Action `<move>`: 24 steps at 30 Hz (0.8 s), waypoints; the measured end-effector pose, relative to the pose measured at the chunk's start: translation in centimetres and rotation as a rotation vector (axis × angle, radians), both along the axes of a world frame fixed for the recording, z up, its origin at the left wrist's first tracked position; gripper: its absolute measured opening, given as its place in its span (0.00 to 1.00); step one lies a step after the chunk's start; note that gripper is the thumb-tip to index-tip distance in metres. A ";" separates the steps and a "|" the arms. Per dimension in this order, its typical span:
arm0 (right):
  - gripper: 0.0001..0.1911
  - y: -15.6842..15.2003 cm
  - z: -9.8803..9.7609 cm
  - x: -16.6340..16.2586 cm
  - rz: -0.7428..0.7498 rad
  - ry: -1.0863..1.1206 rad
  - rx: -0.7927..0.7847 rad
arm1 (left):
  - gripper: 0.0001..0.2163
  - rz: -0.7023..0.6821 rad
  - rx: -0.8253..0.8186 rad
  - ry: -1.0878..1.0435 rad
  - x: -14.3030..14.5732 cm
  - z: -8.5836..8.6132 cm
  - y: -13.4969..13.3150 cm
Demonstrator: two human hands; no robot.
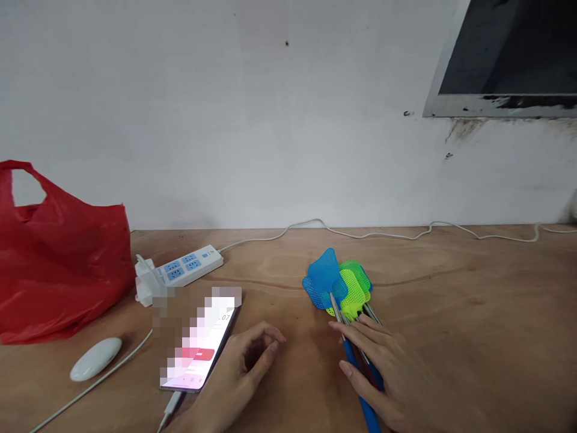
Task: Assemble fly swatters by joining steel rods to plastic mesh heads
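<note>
A bunch of fly swatters lies on the wooden table, right of centre. On top is a blue fly swatter with a perforated head, a thin metal rod and a blue handle. Beneath it show yellow-green and green swatter heads, overlapping one another. My right hand lies across the rods and handles, thumb on the near side and fingers over them, holding the bunch. My left hand rests beside the lit phone, fingers loosely curled with a gap to the thumb and nothing between them.
A red plastic bag stands at the left. Near it are a white power strip with a white plug and a white oval object. One cable reaches the phone; another white cable runs along the wall.
</note>
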State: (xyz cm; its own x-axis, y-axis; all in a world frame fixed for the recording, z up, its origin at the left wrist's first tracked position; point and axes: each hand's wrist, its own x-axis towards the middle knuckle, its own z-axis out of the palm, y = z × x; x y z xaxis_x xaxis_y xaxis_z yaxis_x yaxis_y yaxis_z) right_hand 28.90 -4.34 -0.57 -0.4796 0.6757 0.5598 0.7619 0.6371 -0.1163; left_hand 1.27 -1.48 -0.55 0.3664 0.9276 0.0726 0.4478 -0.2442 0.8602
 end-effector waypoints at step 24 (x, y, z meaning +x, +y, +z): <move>0.10 2.1 -0.9 0.7 -0.195 0.089 -0.057 | 0.09 -0.107 0.318 0.327 0.0 0.6 -0.1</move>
State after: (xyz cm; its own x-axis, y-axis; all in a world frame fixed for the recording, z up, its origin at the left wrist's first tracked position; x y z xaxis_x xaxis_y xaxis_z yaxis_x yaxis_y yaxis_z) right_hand 29.64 -2.24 -1.50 -0.2869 0.7826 0.5525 0.8553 0.4690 -0.2203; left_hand 1.32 -1.55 0.04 0.5101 0.8337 0.2116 0.6405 -0.5323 0.5535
